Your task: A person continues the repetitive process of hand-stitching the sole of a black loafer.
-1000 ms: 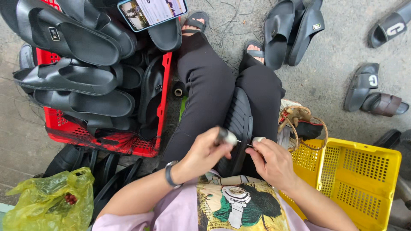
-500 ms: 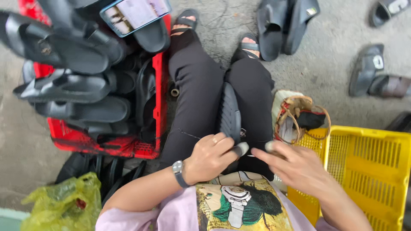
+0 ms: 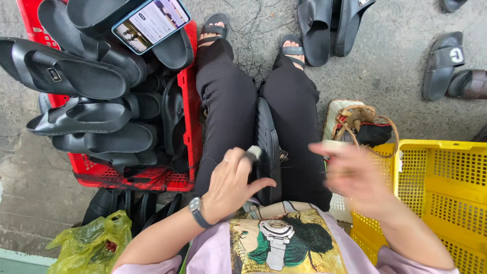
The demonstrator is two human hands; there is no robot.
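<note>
We see right hand [image 3: 355,175] now off black sandal [image 3: 267,147] in lap, blurred, swinging toward yellow crate [image 3: 446,167]; fingers spread, empty. Left hand [image 3: 231,185] stays, fingers pinching small grey tool [image 3: 253,152] against sandal.

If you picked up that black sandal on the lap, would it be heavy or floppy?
The black sandal is probably light: it stays wedged between the knees, steadied only by the left hand. It looks like moulded rubber, so likely bendy. Its flat shape shouldn't roll.
</note>
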